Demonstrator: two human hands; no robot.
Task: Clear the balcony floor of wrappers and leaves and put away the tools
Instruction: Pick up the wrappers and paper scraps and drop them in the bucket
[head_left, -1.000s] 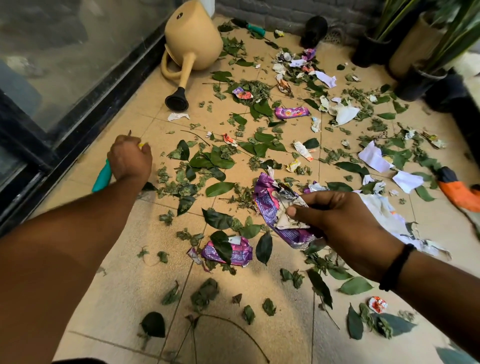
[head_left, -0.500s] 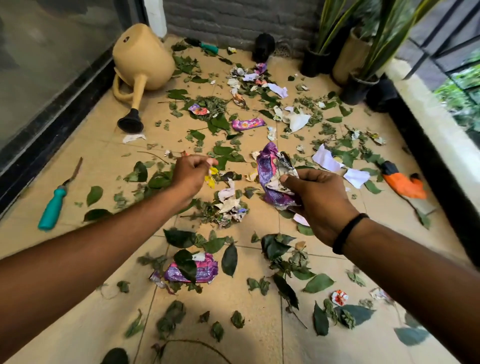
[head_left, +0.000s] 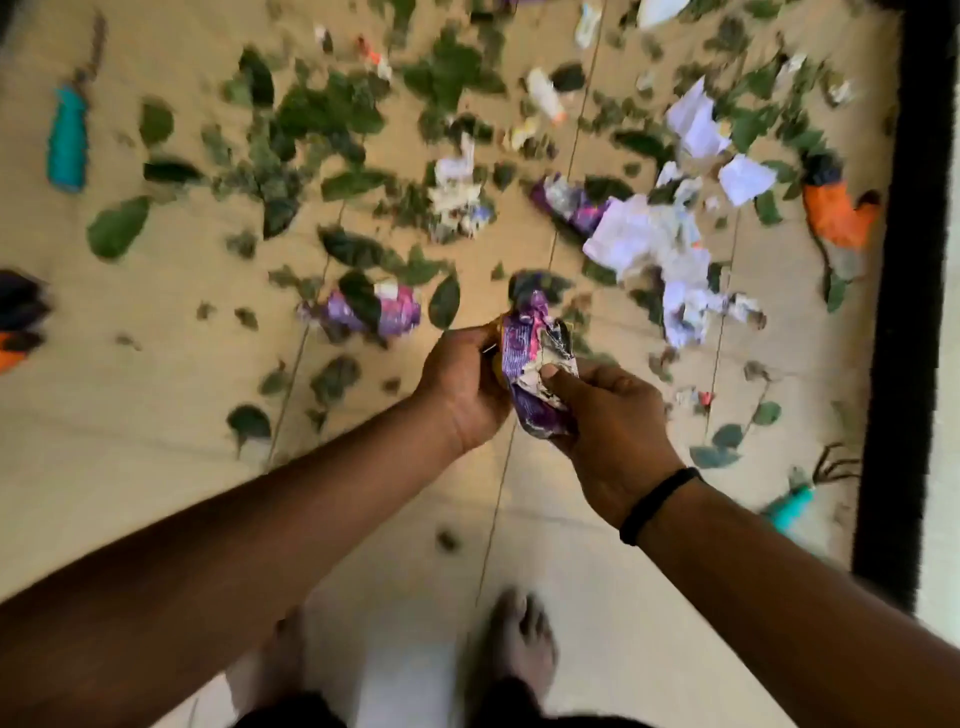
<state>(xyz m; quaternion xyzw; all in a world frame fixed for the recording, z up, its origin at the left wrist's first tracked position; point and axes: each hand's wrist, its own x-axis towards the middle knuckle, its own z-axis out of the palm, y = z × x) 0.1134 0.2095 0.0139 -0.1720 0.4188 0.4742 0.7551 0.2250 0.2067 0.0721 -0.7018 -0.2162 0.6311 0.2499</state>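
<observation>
Both hands meet above the tiled floor in the middle of the blurred view. My right hand (head_left: 608, 415) grips a crumpled bundle of purple and white wrappers (head_left: 535, 364), thumb on top. My left hand (head_left: 462, 384) curls against the bundle's left side with something small and yellow in its fingers. More purple wrappers (head_left: 384, 312) and white paper scraps (head_left: 644, 234) lie on the floor among several green leaves (head_left: 119, 226). A teal-handled tool (head_left: 66, 137) lies at the far left, another teal-handled tool (head_left: 789, 504) at the right.
An orange glove (head_left: 836, 213) lies near the black edge strip (head_left: 904, 291) on the right. A dark and orange object (head_left: 18, 317) shows at the left border. My bare feet (head_left: 514, 639) stand on the tiles at the bottom.
The view has tipped down toward my feet. My left hand has come across with a small piece to the bundle in my right hand, and both hands have drawn closer to me.
</observation>
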